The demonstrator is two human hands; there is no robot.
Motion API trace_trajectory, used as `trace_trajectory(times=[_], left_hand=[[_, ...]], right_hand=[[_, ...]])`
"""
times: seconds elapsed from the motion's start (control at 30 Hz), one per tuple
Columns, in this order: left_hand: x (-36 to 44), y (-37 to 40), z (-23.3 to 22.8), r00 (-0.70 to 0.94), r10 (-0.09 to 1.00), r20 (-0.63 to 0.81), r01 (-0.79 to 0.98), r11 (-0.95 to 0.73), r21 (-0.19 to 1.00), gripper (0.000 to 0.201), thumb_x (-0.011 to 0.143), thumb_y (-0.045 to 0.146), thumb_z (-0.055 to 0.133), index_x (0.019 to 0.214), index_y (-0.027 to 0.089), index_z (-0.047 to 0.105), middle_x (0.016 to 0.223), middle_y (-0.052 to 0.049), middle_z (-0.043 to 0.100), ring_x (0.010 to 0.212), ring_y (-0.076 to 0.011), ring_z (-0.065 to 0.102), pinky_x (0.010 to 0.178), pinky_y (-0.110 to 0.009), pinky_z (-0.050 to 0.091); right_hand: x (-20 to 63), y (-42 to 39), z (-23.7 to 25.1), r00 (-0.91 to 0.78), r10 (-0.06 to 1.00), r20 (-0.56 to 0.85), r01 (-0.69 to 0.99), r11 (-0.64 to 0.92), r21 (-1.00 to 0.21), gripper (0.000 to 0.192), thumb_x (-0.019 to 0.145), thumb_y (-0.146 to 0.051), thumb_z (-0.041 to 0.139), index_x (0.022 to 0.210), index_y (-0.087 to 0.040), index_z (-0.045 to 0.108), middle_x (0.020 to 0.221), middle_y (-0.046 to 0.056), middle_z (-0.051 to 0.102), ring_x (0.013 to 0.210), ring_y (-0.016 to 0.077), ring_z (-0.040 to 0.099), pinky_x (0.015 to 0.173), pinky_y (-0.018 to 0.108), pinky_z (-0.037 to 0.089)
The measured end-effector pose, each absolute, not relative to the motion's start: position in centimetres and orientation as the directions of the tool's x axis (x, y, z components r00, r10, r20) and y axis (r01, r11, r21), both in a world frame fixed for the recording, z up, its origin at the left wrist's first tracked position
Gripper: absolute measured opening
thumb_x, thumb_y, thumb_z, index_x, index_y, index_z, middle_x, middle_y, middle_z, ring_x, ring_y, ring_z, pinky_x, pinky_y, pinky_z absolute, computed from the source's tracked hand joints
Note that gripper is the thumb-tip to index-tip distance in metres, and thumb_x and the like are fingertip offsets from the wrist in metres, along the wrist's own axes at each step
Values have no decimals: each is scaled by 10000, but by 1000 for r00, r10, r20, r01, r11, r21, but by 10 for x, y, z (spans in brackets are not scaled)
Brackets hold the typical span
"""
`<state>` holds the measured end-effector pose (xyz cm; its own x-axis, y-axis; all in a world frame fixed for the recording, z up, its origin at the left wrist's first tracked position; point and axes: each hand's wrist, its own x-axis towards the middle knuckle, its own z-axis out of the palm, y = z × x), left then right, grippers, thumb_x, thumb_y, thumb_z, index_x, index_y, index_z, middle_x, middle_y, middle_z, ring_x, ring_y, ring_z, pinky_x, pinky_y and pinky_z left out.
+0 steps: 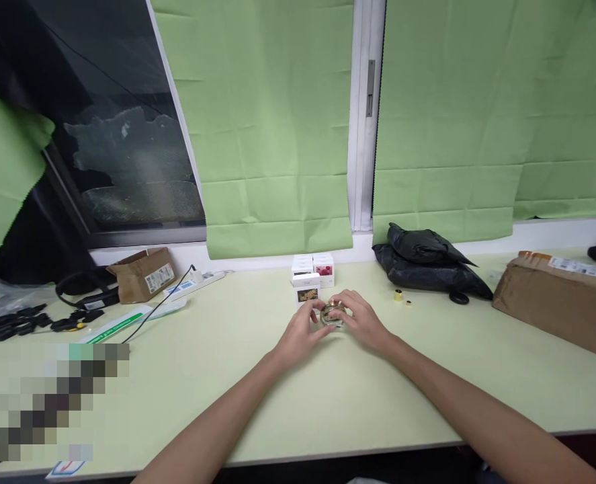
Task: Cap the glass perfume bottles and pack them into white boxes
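A small round glass bottle [332, 316] with a gold-coloured top stands on the table between my hands. My left hand [300, 333] curves around its left side, thumb at the lower front. From the right, my right hand [361, 319] closes on it, with fingers up by the top. Parts of the bottle are hidden behind my fingers. Just behind it, a white box [306, 289] with a picture on its front stands close to my left fingertips. A gold cap [398, 295] and a smaller gold ring-like piece [408, 302] lie to the right of my right hand.
More small white boxes [324, 269] are stacked behind. Black plastic bags [429, 262], a black round piece [459, 298] and a large cardboard box [554, 302] lie on the right. At left are an opened carton [144, 275], a power strip [201, 279] and a cable [156, 306].
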<state>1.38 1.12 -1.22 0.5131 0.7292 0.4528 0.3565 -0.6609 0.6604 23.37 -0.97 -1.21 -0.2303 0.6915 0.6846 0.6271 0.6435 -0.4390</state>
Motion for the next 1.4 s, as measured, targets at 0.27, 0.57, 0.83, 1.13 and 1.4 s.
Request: trace_trajectory(times=[0.27, 0.57, 0.83, 1.13, 1.4], left_hand=[[12, 20, -17, 536, 754, 380, 370, -614, 697, 347, 901, 411, 737, 1178, 227, 639, 1069, -28, 705, 851, -182, 606, 768, -316, 484], [8, 25, -23, 494, 783, 380, 405, -593, 696, 419, 884, 479, 738, 1206, 227, 645, 1062, -52, 698, 886, -215, 625, 806, -358, 502], [5, 24, -25, 531, 776, 339, 432, -592, 680, 513, 877, 542, 740, 1276, 247, 613, 1043, -45, 668, 890, -212, 610, 800, -346, 491], [3, 22, -20, 553, 773, 311, 443, -589, 675, 502, 897, 530, 726, 1281, 234, 596, 1012, -48, 659, 864, -211, 588, 788, -354, 475], [6, 21, -18, 546, 779, 308, 453, -584, 673, 488, 912, 526, 702, 1288, 229, 610, 1034, -57, 679, 877, -223, 607, 822, -375, 496]], right_hand=[[232, -12, -14, -325, 726, 606, 565, 663, -491, 193, 1017, -370, 633, 1178, -276, 682, 1093, 40, 708, 1042, 219, 622, 904, 345, 497], [325, 0, 5, 293, 781, 552, 932, -106, -345, 268, 1068, -354, 417, 1100, -174, 613, 1008, 144, 725, 926, 274, 691, 819, 366, 480], [373, 1, -4, 535, 838, 106, 828, -494, -266, 496, 988, -471, 549, 1295, -81, 542, 1151, 288, 707, 1113, 401, 695, 873, 469, 502], [379, 5, -14, 510, 854, 99, 841, -470, -269, 278, 1015, -192, 449, 1206, -68, 610, 1126, 291, 707, 1089, 375, 705, 873, 453, 498], [354, 4, 3, 294, 762, 576, 930, -88, -358, 253, 1056, -253, 348, 1113, -154, 574, 1093, 187, 659, 1012, 302, 652, 890, 417, 486]])
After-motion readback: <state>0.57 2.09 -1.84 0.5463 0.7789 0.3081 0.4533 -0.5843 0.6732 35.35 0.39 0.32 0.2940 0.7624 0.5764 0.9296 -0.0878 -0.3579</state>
